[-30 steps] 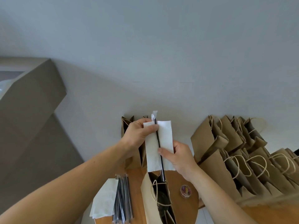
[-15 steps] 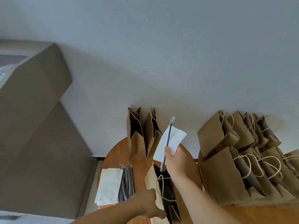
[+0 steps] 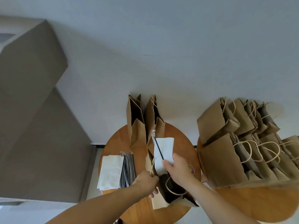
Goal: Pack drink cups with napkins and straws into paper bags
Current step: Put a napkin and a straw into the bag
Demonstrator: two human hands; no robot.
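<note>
Two round counters (image 3: 181, 138) (image 3: 242, 206), white wall (image 3: 161, 46); we count three bags (image 3: 135, 126) on one; left hand (image 3: 145, 181) grips a bag (image 3: 159, 200), right hand (image 3: 176, 168) pinches napkin (image 3: 166, 147), straw (image 3: 158, 147).

pale grey wall (image 3: 161, 46), taupe angled panel (image 3: 32, 97) at left, round wooden table (image 3: 116, 143), second table (image 3: 237, 206) beside it

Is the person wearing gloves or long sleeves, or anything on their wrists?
No gloves: the left hand and the right hand are both bare. The left forearm and the right forearm are bare too, with no sleeve in view. No watch or bracelet shows at either wrist.
</note>
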